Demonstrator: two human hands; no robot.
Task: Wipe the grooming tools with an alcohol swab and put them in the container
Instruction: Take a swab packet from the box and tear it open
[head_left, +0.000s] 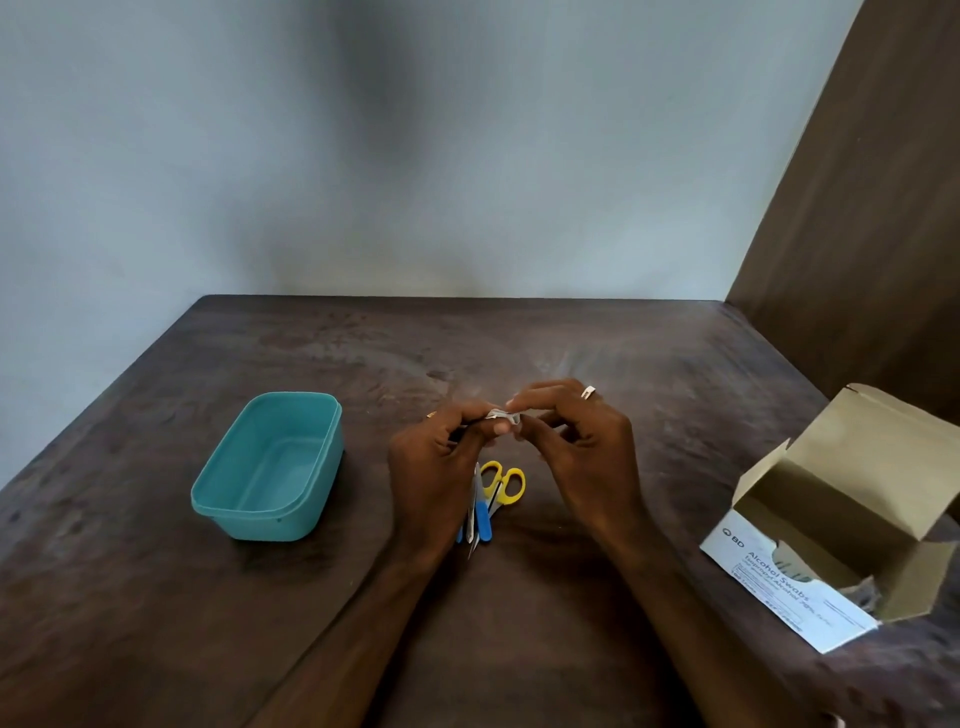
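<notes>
1. The step in hand looks like opening or unfolding an alcohol swab (503, 415): both hands meet over the middle of the counter (597, 343) and pinch a small whitish, crumpled piece between them. Whether it is the sachet or the bare pad I cannot tell.
2. To do it well, I judge it best to pull gently from a corner, keep the pad from touching the counter, and hold it flat on the fingertips so one clean face meets each tool.
3. The left hand (441, 447) is curled, thumb and forefinger pinching the swab's left end; something thin and dark may also lie in its fingers, too unclear to name.
4. The right hand (571, 441) is curled too, fingertips gripping the swab's right end.
5. The grooming tools lie on the counter just under the hands, at 6 o'clock from the swab: yellow-handled scissors (503, 486), a blue-handled tool (484, 522) and a thin metal tool (471, 525), bunched and touching, none wiped yet by my reading.
6. The teal container (208, 499) stands at 9 o'clock from the hands, near them, with nothing in it.
7. The opened swab box (779, 587) sits at 4 o'clock, well apart.
</notes>
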